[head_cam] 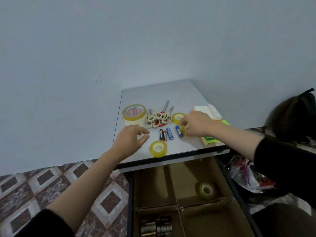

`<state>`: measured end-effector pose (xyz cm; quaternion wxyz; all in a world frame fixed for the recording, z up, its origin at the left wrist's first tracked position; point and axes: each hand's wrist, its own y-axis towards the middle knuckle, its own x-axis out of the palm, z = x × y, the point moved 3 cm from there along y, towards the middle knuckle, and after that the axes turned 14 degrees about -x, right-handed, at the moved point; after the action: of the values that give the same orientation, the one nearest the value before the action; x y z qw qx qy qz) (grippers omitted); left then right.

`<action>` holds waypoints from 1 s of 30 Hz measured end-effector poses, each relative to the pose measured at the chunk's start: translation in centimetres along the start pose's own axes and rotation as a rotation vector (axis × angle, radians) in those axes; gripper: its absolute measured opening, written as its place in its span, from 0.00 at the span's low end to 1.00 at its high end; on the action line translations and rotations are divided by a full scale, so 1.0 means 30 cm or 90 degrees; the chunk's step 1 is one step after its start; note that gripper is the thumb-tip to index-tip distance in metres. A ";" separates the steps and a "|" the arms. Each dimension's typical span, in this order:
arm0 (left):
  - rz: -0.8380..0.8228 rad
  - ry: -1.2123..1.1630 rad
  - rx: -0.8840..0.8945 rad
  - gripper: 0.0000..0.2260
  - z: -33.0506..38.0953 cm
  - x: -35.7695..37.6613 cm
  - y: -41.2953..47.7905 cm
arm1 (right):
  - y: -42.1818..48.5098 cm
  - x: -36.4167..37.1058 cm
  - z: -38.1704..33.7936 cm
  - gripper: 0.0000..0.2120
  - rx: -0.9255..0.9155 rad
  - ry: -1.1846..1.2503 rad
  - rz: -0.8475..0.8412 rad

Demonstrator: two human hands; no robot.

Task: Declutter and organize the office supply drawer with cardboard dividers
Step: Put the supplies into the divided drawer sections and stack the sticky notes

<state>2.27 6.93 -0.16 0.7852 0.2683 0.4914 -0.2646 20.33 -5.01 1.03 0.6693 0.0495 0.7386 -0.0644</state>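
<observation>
On the white desk (171,96) lie a large tape roll (134,114), a pile of scissors (159,118), a black battery (161,134), two blue batteries (169,133) and small yellow tape rolls (158,148) (177,118). My right hand (196,124) pinches another small tape roll (184,129) beside the right blue battery (178,131). My left hand (131,139) hovers over the desk with loosely curled fingers, holding nothing. Below, the open drawer has cardboard dividers (177,202). One compartment holds a tape roll (206,190), another holds several batteries (156,226).
Stacks of sticky notes (209,111) and green notes (210,138) sit at the desk's right edge. A plastic bag of items (246,175) lies on the floor to the right, with a dark bag (294,117) behind it. Patterned floor tiles (42,178) are at left.
</observation>
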 end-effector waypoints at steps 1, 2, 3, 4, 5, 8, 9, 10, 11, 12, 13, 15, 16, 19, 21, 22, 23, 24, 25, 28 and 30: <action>-0.013 0.002 -0.001 0.10 0.012 0.002 0.021 | 0.013 -0.002 0.004 0.19 0.008 -0.005 -0.007; -0.028 0.005 -0.002 0.11 0.020 0.006 0.040 | 0.026 -0.002 0.009 0.20 0.015 -0.006 -0.011; -0.045 0.011 -0.005 0.12 0.027 0.012 0.057 | 0.038 -0.003 0.013 0.21 0.019 -0.006 -0.015; -0.064 0.019 -0.010 0.13 0.030 0.020 0.072 | 0.048 -0.001 0.015 0.22 0.021 -0.006 -0.022; -0.085 0.025 -0.015 0.14 0.031 0.030 0.087 | 0.058 0.001 0.017 0.23 0.021 -0.008 -0.029; -0.141 0.042 -0.025 0.17 0.041 0.056 0.122 | 0.084 0.013 0.018 0.27 0.012 -0.010 -0.055; -0.154 0.043 -0.024 0.18 0.046 0.064 0.131 | 0.091 0.019 0.015 0.28 0.007 -0.009 -0.059; -0.164 0.042 -0.021 0.19 0.050 0.072 0.139 | 0.097 0.022 0.013 0.29 -0.001 -0.007 -0.060; -0.172 0.041 -0.016 0.19 0.057 0.078 0.145 | 0.102 0.025 0.011 0.30 -0.008 -0.004 -0.059; -0.182 0.042 -0.011 0.20 0.063 0.084 0.149 | 0.107 0.027 0.010 0.30 -0.016 0.000 -0.060; -0.193 0.043 -0.007 0.21 0.070 0.090 0.154 | 0.110 0.030 0.009 0.30 -0.023 0.003 -0.063; -0.216 0.046 -0.003 0.23 0.084 0.099 0.160 | 0.117 0.039 0.007 0.29 -0.036 -0.004 -0.073; -0.225 0.049 0.000 0.23 0.092 0.103 0.163 | 0.119 0.043 0.009 0.28 -0.040 -0.009 -0.075; -0.238 0.072 0.021 0.23 0.112 0.114 0.170 | 0.120 0.047 0.011 0.26 -0.050 -0.002 -0.067; -0.253 0.090 0.033 0.23 0.128 0.123 0.176 | 0.115 0.043 0.011 0.26 -0.055 0.007 -0.056; -0.262 0.102 0.035 0.24 0.134 0.127 0.178 | 0.114 0.043 0.011 0.26 -0.059 0.010 -0.048; -0.269 0.113 0.035 0.25 0.139 0.131 0.181 | 0.113 0.043 0.009 0.26 -0.062 0.014 -0.039; -0.274 0.117 0.031 0.26 0.141 0.134 0.184 | 0.111 0.043 0.008 0.26 -0.063 0.018 -0.029; -0.277 0.114 0.026 0.28 0.140 0.136 0.187 | 0.110 0.045 0.008 0.26 -0.062 0.024 -0.018; -0.272 0.100 0.018 0.30 0.133 0.138 0.192 | 0.108 0.050 0.008 0.25 -0.064 0.039 0.008; -0.265 0.109 0.017 0.30 0.126 0.138 0.196 | 0.108 0.053 0.015 0.21 -0.065 0.040 0.030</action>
<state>10.21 7.93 -1.58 0.6653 0.1935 0.5977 -0.4034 21.12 -1.90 -0.68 0.6490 0.0351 0.7599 -0.0095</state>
